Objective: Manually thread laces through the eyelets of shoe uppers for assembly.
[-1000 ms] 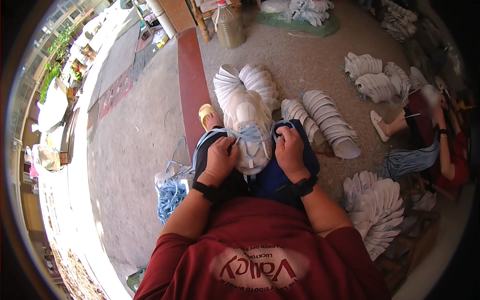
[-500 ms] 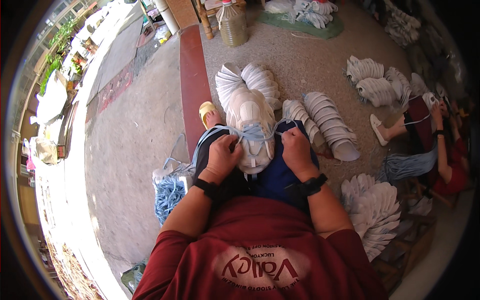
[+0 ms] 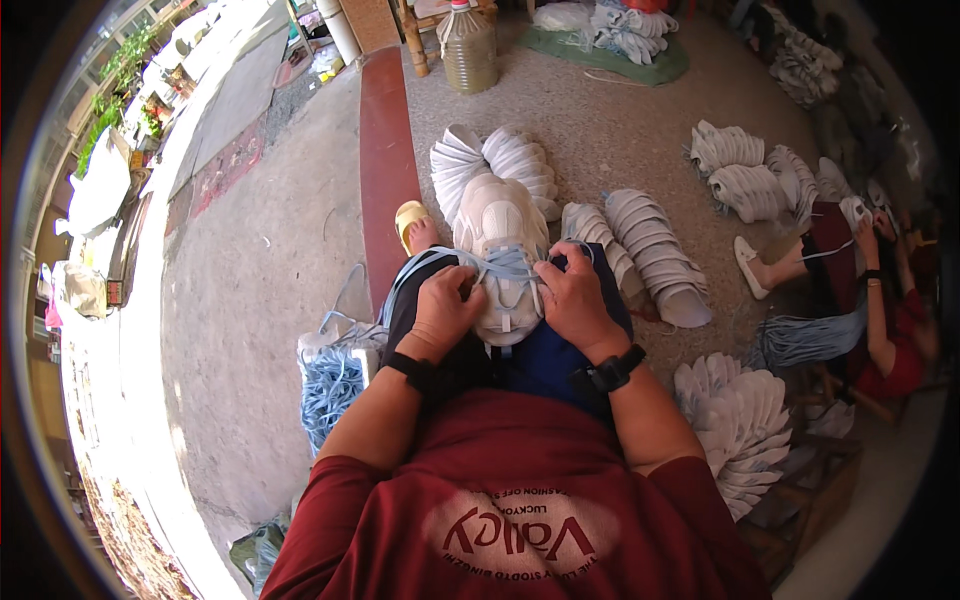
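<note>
Left of the white shoe [image 3: 496, 222], blue laces [image 3: 332, 388] are lying piled; the left hand [image 3: 445, 306] is curling its fingers, grip unclear. The shoe is resting over the lap [image 3: 556, 352], a lace [image 3: 510, 264] already crossing it, ends seemingly unfinished. To its right, the right hand [image 3: 580, 300] is bending its fingers, grip unclear.

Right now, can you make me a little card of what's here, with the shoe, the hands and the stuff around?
Shoe: pale, between the hands
Laces: light blue, across the shoe
Left hand: at the shoe's left, fingers curled by the laces; grip unclear
Right hand: at the shoe's right, by the laces; grip unclear
On the left: tangle of blue laces
On the right: white roll on the floor
Farther off: bottle
</note>
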`<state>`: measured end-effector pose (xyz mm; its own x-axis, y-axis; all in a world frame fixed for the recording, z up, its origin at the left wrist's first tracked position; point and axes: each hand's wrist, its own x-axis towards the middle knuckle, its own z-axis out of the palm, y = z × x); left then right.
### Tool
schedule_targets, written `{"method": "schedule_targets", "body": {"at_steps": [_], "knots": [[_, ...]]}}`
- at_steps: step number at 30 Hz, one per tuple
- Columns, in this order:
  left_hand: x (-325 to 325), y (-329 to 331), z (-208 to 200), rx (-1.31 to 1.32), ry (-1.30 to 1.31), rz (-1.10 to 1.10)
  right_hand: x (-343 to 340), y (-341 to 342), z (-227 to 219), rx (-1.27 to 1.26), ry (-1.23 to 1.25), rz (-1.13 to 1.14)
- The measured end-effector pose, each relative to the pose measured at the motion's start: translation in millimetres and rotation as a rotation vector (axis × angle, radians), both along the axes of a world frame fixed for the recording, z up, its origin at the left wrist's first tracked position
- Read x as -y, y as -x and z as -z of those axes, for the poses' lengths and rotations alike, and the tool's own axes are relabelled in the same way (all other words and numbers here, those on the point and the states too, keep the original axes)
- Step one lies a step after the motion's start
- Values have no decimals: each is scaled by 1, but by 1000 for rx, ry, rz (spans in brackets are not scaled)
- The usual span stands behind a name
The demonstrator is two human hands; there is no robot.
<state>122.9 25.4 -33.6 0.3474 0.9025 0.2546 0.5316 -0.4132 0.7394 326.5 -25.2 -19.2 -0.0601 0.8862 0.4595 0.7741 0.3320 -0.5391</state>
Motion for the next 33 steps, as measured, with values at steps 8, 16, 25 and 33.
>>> {"method": "schedule_targets", "body": {"at_steps": [8,16,25,33], "knots": [[1,0,-3,40,-13,11,-24,-10,-14,-77,-41,-77],[0,0,1,39,22,-5,-16,-30,-15,-43,8,64],[-1,1,1,33,-12,-5,-6,-84,-20,-92,-107,194],[-1,0,2,47,-3,-5,11,-179,-34,-664,59,463]]}}
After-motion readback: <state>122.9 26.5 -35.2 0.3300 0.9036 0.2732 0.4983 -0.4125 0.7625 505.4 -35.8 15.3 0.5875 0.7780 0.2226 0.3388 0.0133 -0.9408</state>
